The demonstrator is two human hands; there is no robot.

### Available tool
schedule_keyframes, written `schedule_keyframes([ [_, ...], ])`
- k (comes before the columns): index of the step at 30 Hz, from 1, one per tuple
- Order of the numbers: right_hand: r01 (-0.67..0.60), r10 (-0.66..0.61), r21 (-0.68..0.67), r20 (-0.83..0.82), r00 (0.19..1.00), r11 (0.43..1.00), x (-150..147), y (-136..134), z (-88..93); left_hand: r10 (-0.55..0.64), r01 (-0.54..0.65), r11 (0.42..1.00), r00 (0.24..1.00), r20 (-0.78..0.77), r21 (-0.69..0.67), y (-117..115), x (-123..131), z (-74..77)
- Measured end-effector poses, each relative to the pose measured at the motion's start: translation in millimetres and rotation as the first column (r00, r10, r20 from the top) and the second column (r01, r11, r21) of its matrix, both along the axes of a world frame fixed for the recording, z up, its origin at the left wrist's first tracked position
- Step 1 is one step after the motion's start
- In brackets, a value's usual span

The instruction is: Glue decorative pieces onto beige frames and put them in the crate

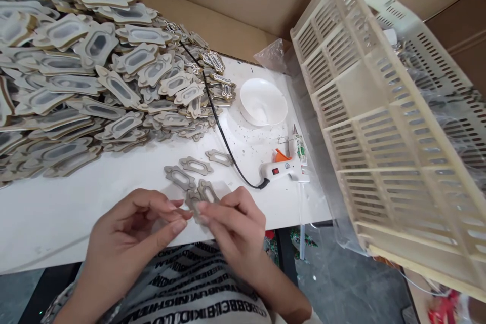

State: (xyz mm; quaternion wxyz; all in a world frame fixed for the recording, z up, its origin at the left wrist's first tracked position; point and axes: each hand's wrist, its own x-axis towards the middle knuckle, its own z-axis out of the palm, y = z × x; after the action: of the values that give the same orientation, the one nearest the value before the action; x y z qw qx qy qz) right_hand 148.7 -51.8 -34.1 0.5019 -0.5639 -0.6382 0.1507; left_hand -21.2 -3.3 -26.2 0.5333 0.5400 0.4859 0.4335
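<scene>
Both my hands meet over the table's front edge. My left hand [131,230] and my right hand [231,223] pinch a small grey ornate frame piece [193,202] between their fingertips. Several more grey frame pieces [190,169] lie flat on the white table [56,212] just beyond my fingers. A white hot glue gun [286,167] with an orange trigger rests on its side to the right, its black cord [220,131] running back across the table.
A large heap of beige frame-shaped pieces [76,61] fills the table's left and back. A white bowl [263,101] sits near the glue gun. A cream slatted plastic crate [379,111] leans at the right, over clear plastic. Cardboard walls stand behind.
</scene>
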Motion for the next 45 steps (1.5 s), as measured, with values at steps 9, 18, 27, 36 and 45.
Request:
schedule_keyframes([
  [9,0.012,-0.035,0.064,0.378,0.925,0.998,18,2,-10.0,0.371,-0.296,0.919,0.876,-0.31,0.262,7,-26,-11.4],
  [18,-0.03,0.0,0.045,0.547,0.837,0.999,14,1,-8.8,0.234,-0.055,0.9,0.898,-0.373,0.432,9,-29,-7.7],
  [27,-0.032,0.025,0.002,0.564,0.825,0.999,14,0,-7.4,0.237,-0.029,0.891,0.88,-0.411,0.453,10,-31,-10.0],
  [36,-0.034,0.062,-0.067,0.487,0.871,0.997,19,-8,0.4,0.246,-0.043,0.899,0.873,-0.42,0.436,9,-32,-10.3],
  [45,-0.005,0.064,-0.127,0.464,0.884,0.992,23,-12,0.5,0.246,-0.037,0.892,0.875,-0.416,0.45,10,-32,-9.8],
])
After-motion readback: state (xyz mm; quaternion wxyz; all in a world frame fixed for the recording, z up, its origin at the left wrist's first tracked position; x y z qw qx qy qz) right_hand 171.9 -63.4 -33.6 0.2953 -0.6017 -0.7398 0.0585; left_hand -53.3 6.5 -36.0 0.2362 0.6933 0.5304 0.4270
